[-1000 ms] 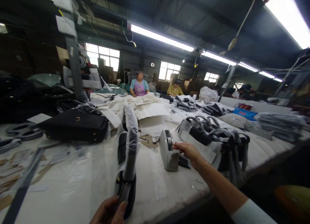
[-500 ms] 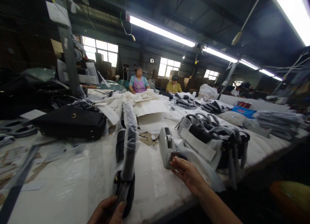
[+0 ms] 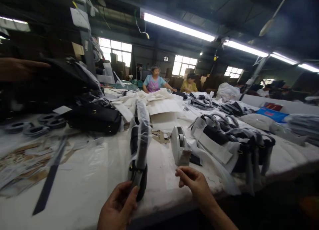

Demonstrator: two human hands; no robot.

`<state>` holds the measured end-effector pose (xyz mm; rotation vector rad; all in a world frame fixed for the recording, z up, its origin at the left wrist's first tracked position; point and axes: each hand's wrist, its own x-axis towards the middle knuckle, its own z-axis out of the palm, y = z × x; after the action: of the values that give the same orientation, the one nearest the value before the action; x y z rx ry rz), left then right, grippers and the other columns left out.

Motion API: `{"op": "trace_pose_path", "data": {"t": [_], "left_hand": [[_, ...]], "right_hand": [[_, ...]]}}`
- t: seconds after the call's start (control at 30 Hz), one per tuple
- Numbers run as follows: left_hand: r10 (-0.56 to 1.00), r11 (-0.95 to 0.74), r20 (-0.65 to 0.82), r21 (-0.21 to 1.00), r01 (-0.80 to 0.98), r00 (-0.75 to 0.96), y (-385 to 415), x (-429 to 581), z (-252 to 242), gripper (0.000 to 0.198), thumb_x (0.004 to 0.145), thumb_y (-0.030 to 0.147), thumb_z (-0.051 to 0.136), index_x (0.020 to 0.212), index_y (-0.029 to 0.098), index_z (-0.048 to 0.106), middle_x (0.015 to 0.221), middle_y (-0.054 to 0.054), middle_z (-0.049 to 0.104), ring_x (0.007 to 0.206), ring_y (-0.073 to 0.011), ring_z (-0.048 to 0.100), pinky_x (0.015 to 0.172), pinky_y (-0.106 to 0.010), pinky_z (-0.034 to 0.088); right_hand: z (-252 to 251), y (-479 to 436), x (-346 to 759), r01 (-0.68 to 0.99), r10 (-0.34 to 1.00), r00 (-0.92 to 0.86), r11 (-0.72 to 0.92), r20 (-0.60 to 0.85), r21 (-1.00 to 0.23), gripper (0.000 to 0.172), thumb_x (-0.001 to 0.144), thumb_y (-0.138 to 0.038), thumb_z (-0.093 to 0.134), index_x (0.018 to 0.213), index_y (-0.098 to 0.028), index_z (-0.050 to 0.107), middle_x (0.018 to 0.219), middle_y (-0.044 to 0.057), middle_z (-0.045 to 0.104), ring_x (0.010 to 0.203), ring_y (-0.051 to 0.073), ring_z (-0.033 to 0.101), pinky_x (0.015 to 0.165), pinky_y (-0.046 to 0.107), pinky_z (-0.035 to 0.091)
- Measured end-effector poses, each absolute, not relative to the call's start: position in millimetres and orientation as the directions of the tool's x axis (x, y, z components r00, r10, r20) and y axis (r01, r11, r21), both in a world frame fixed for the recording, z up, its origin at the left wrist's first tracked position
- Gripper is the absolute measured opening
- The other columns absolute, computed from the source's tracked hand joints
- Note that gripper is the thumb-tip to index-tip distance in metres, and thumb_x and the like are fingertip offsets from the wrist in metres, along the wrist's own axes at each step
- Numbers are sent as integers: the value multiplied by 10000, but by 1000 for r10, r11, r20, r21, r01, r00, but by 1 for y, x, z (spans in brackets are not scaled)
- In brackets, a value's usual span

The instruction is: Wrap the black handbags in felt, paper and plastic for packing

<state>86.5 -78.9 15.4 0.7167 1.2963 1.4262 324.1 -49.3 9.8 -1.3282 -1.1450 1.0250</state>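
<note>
The left hand [image 3: 119, 206] is gripping the lower end of a black strap [image 3: 139, 147] sheathed in clear plastic film, thumb pressed over it near the metal fitting, so that the strap is standing up from the near edge of the table [image 3: 82, 187]. The right hand [image 3: 193, 182] is hovering just in front of the grey tape dispenser [image 3: 180, 150], fingertips pinched together as if on a short piece of tape; the piece itself is too thin and clear to make out.

To do this well, the left hand should be keeping the film snug and the strap steady, while the right is bringing its pinch across level, so that anything sticky is landing flat on the film and not on the leather or the fitting.

Further out, wrapped black bags [image 3: 236, 147] are lying to the right and a black handbag [image 3: 96, 118] to the left. Both wrists are running out of the bottom of the frame. A dark blurred shape at the far left edge may be another person's hand; I cannot tell. Two people are sitting at the far end of the table, too small to read.
</note>
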Motion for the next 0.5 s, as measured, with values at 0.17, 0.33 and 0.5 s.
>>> {"op": "trace_pose_path", "data": {"t": [0.17,0.33,0.5], "left_hand": [[946,74,-147,966,-247,-289,-79,87,13,527,617,564,805,923,165,647,541,65,542,437,-54,377,391,-157,271],[957,-64,-4,972,-225,-289,-79,88,11,390,696,518,771,848,172,671,675,12,660,555,-90,520,517,-186,413],[971,-102,59,979,-176,-233,-78,83,3,332,743,471,751,883,177,682,765,-22,708,684,-143,620,635,-218,485]], "right_hand": [[58,-63,264,93,971,-234,81,58,-992,304,826,-445,698,769,-146,704,688,26,676,533,97,588,535,203,461],[69,-49,219,203,951,-307,110,44,-973,308,817,-435,683,752,-135,713,652,45,685,509,109,580,474,201,441],[75,-41,206,473,977,-214,111,8,-874,256,805,-349,659,656,-144,685,590,43,681,467,99,554,431,183,406]]}}
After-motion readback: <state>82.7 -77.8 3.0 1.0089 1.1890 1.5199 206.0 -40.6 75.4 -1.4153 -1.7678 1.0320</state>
